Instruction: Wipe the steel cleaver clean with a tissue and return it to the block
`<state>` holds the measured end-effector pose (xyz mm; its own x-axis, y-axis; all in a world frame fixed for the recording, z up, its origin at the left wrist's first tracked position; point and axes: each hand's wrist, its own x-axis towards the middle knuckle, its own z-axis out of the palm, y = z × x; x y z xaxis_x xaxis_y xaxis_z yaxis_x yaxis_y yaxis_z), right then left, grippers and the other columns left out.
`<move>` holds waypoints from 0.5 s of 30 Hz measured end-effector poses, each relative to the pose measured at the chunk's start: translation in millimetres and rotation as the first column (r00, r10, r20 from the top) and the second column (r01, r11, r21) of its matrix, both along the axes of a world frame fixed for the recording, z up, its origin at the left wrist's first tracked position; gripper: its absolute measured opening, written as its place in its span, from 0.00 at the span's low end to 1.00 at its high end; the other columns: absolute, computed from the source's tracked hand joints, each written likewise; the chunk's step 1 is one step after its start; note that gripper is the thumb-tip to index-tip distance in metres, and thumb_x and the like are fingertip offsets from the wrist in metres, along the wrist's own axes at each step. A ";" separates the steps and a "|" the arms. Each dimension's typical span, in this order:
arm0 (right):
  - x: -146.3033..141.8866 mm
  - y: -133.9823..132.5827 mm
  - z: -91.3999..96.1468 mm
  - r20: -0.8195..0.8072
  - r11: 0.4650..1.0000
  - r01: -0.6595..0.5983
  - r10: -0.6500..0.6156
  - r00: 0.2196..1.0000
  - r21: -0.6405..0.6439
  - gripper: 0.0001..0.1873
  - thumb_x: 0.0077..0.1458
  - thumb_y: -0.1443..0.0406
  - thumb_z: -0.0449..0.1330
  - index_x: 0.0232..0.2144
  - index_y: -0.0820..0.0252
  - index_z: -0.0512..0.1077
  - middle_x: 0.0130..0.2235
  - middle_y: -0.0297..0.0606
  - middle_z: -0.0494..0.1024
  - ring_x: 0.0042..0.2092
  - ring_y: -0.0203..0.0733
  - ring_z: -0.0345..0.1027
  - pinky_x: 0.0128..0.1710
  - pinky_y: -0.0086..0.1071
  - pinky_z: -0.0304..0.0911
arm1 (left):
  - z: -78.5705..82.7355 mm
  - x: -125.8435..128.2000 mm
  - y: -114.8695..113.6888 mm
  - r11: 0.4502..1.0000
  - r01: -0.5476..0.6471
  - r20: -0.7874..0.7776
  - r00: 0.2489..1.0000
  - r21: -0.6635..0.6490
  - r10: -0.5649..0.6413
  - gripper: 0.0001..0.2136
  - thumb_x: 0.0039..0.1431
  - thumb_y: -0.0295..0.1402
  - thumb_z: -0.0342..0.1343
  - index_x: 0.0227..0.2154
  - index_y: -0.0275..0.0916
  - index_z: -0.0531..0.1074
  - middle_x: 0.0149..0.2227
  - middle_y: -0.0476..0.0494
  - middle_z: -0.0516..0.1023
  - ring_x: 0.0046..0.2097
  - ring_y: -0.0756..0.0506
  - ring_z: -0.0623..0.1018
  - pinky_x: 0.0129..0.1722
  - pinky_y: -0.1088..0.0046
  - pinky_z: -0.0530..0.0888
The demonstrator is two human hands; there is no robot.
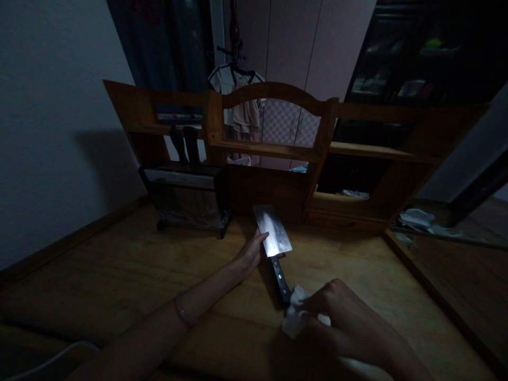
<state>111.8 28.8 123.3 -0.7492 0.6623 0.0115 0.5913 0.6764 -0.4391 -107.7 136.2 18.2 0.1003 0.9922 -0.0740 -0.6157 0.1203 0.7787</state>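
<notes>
A cleaver (278,230) with a broad shiny blade and a black riveted handle is held above the wooden desk. My left hand (254,251) grips it at the blade near the handle, thumb on the flat face and the other fingers hidden beneath. The handle slants down toward me. At its butt end, my right hand (333,317) pinches a crumpled white tissue (296,317), which meets or overlaps the end of the handle.
A knife block (184,196) with two dark handles sticking up stands at the back left of the desk (130,275). Behind runs a wooden shelf frame (273,151). A raised edge (432,286) borders the right side. A white cable (59,352) lies at lower left.
</notes>
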 end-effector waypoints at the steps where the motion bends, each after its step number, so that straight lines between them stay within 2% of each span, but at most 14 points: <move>1: 0.6 1.4 -0.9 0.006 1.000 0.011 -0.011 1.000 0.002 0.16 0.59 0.64 0.54 0.25 0.57 0.78 0.23 0.35 0.79 0.26 0.38 0.71 0.33 0.32 0.61 | -0.1 0.0 -0.2 1.000 0.003 -0.003 1.000 0.005 -0.003 0.18 0.58 0.31 0.55 0.51 0.45 0.65 0.52 0.40 0.72 0.45 0.38 0.78 0.35 0.53 0.80; 3: 1.0 5.6 -4.2 -0.035 0.999 0.037 -0.037 0.999 0.007 0.16 0.61 0.64 0.51 0.30 0.56 0.80 0.26 0.35 0.80 0.27 0.38 0.73 0.33 0.31 0.62 | -1.0 0.1 0.0 1.000 -0.001 -0.010 1.000 0.009 0.001 0.19 0.58 0.32 0.55 0.52 0.45 0.64 0.52 0.40 0.73 0.45 0.38 0.78 0.35 0.56 0.80; 4: 0.7 8.4 -6.7 -0.094 0.998 0.063 -0.062 0.994 0.012 0.16 0.62 0.65 0.50 0.36 0.55 0.80 0.31 0.36 0.82 0.31 0.39 0.75 0.35 0.31 0.64 | -1.9 0.2 0.3 1.000 -0.009 -0.015 1.000 0.007 0.009 0.19 0.58 0.32 0.55 0.53 0.45 0.64 0.51 0.40 0.74 0.45 0.39 0.78 0.36 0.58 0.80; 6: -1.2 14.9 -13.3 -0.242 0.993 0.118 -0.107 0.964 0.027 0.19 0.63 0.65 0.49 0.51 0.54 0.74 0.46 0.39 0.81 0.44 0.43 0.76 0.45 0.34 0.66 | -4.1 0.6 1.8 0.999 -0.032 -0.022 0.999 -0.004 0.031 0.19 0.58 0.31 0.56 0.53 0.44 0.65 0.48 0.41 0.76 0.42 0.42 0.79 0.36 0.64 0.79; 8: -5.0 21.0 -20.7 -0.349 0.989 0.140 -0.118 0.930 0.040 0.22 0.64 0.64 0.49 0.59 0.53 0.66 0.60 0.40 0.70 0.59 0.46 0.66 0.58 0.39 0.60 | -6.4 1.2 4.1 0.998 -0.059 -0.024 0.998 -0.010 0.059 0.19 0.57 0.30 0.56 0.52 0.43 0.66 0.44 0.43 0.77 0.38 0.45 0.79 0.35 0.70 0.78; 11: -13.5 25.9 -29.1 -0.343 0.998 0.064 -0.063 0.937 -0.009 0.24 0.66 0.61 0.48 0.63 0.51 0.60 0.66 0.38 0.59 0.66 0.46 0.53 0.65 0.44 0.51 | -8.4 2.5 7.9 0.995 -0.095 -0.026 0.995 -0.016 0.095 0.18 0.56 0.28 0.56 0.51 0.42 0.67 0.41 0.45 0.78 0.36 0.48 0.78 0.35 0.75 0.75; 15: -23.3 25.0 -31.4 -0.261 0.996 -0.048 0.026 0.965 -0.080 0.24 0.66 0.62 0.47 0.63 0.52 0.59 0.66 0.38 0.57 0.66 0.45 0.51 0.66 0.44 0.49 | -6.8 4.6 9.4 0.992 -0.120 -0.019 0.993 -0.037 0.119 0.18 0.56 0.27 0.56 0.50 0.43 0.67 0.38 0.48 0.78 0.35 0.48 0.78 0.36 0.74 0.75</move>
<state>88.5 53.8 91.9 -0.7521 0.6409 0.1537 0.4247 0.6496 -0.6305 -103.1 145.7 11.4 -0.0200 0.9934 -0.1128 -0.6148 0.0768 0.7850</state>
